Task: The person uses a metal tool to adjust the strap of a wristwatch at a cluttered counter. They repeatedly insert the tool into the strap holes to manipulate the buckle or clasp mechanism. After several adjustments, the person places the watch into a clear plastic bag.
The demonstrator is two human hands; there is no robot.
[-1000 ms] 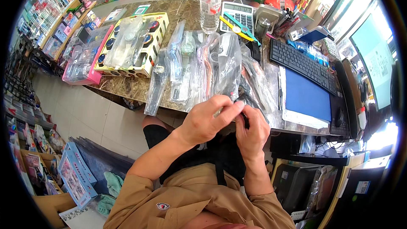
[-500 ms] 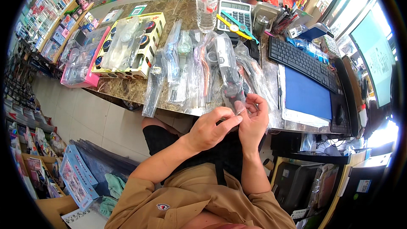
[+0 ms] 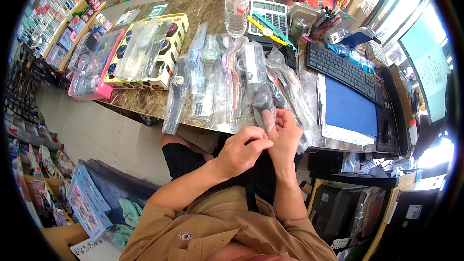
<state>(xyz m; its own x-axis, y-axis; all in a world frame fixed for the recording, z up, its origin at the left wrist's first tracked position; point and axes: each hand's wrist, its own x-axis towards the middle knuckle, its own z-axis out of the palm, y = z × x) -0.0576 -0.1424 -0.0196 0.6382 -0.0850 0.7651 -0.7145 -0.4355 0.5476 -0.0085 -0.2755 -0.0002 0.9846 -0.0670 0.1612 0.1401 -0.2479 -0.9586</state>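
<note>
At the table's front edge, my left hand (image 3: 243,152) pinches the near end of a clear plastic sleeve. My right hand (image 3: 284,140) grips the same end, its thumb along the film. Inside the sleeve is a dark wristwatch (image 3: 261,97), blurred by the film, and a white label shows farther up. The sleeve lies slanted away from me over other bagged watches. To its left are several more sleeves, among them a black watch (image 3: 178,84), a blue one (image 3: 195,67) and a pale green one (image 3: 210,54). Another bagged strap (image 3: 290,84) lies to the right.
A yellow display box (image 3: 170,63) with round watches and a pink-edged box (image 3: 111,78) stand at the left. A water bottle (image 3: 236,12), a calculator (image 3: 270,14) and two bright watches are at the back. Keyboard (image 3: 345,75), blue folder (image 3: 350,111) and monitor (image 3: 427,65) fill the right.
Both hands have shifted slightly toward me and left, drawing the sleeve with them. The sleeve's label end has come nearer, and the film around the watch looks more slack.
</note>
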